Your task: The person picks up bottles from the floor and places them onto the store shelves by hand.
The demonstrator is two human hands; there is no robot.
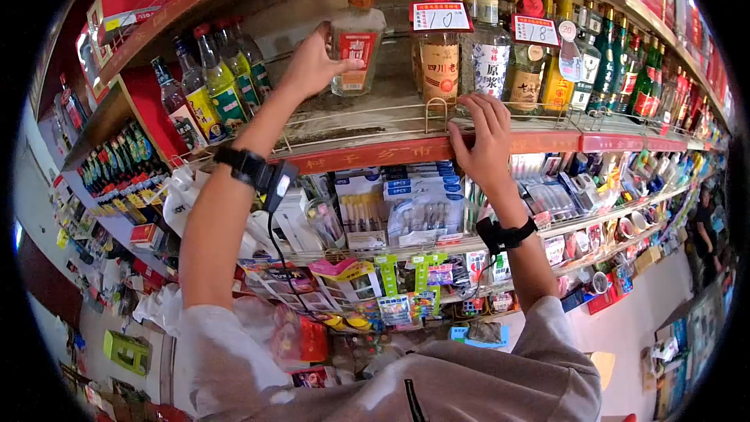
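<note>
A clear glass liquor bottle with a red label and brownish cap stands upright at the upper shelf's bare stretch, and my left hand is wrapped round its side from the left. I cannot tell whether its base touches the shelf. My right hand rests on the front wire rail and red shelf edge, fingers spread and slightly bent, thumb apart, with nothing in it. Just behind its fingertips stand a bottle with an orange label and a blue-and-white bottle.
Several bottles lean at the shelf's left end. Price cards hang before the right-hand row, where green bottles stand. Lower shelves hold packaged brushes and small goods. A green stool is low left; another person stands far right.
</note>
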